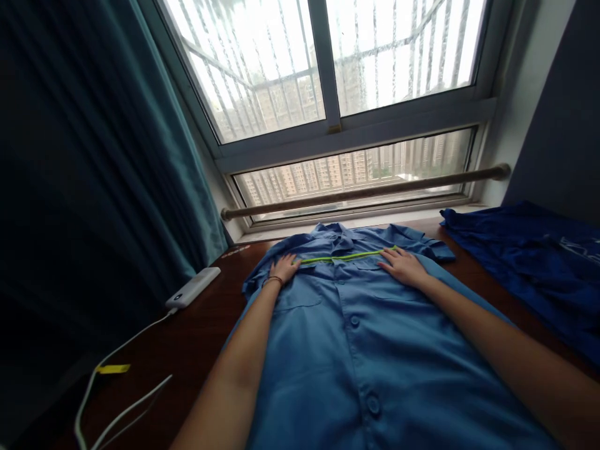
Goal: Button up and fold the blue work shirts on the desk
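Observation:
A blue button-up shirt (309,337) lies spread front side up, its collar toward the window and its hem toward me. Across its chest runs a thin yellow-green stripe (347,256), above the chest pockets. My left hand (285,269) rests flat on the shirt at the stripe's left end, fingers stretched out; a thin band circles that wrist. At the stripe's right end, my right hand (402,265) lies flat on the cloth with its fingers apart. Neither hand grips anything that I can see. Buttons run down the middle of the shirt.
The shirt lies on a dark reddish-brown wooden surface (210,337). To the left are a white power strip (194,287), its white cable with a yellow tag (113,369), and a teal curtain (154,137). A darker blue garment (520,256) lies right. A rail (365,192) crosses the window.

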The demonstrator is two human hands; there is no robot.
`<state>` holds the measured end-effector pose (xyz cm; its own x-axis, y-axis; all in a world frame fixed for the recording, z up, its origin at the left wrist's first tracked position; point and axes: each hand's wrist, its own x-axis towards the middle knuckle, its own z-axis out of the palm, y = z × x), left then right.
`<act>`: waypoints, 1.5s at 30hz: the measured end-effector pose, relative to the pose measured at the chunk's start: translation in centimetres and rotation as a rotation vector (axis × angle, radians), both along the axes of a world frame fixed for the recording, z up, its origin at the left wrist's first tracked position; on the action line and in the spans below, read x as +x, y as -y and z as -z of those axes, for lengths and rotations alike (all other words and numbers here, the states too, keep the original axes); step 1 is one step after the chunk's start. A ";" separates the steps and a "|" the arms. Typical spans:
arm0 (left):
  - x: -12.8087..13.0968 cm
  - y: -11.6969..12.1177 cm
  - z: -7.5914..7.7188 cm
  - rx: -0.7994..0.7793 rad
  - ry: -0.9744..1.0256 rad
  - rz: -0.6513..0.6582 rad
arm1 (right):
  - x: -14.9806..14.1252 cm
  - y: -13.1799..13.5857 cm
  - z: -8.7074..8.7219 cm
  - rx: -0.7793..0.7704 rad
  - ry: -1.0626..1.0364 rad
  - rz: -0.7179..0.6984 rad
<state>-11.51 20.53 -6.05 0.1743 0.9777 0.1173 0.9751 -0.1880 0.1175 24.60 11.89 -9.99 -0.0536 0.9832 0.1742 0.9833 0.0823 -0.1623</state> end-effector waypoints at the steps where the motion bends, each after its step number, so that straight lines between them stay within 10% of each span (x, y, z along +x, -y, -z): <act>1: -0.8 -0.3 -0.1 0.003 0.003 -0.004 | 0.9 0.4 0.2 0.006 0.008 -0.020; 11: -1.7 -0.4 -0.3 0.107 0.037 0.037 | -0.3 2.2 -1.4 0.153 0.008 0.025; 20: 11.9 5.4 0.4 0.296 0.056 0.391 | -7.4 -3.0 -3.2 -0.001 -0.030 -0.371; 28: 13.1 7.7 2.5 0.143 0.048 0.464 | -7.5 -11.1 -2.6 -0.094 -0.058 0.039; 45: 12.6 10.5 1.4 0.066 0.058 0.604 | -5.7 -8.3 -1.9 -0.181 -0.195 0.409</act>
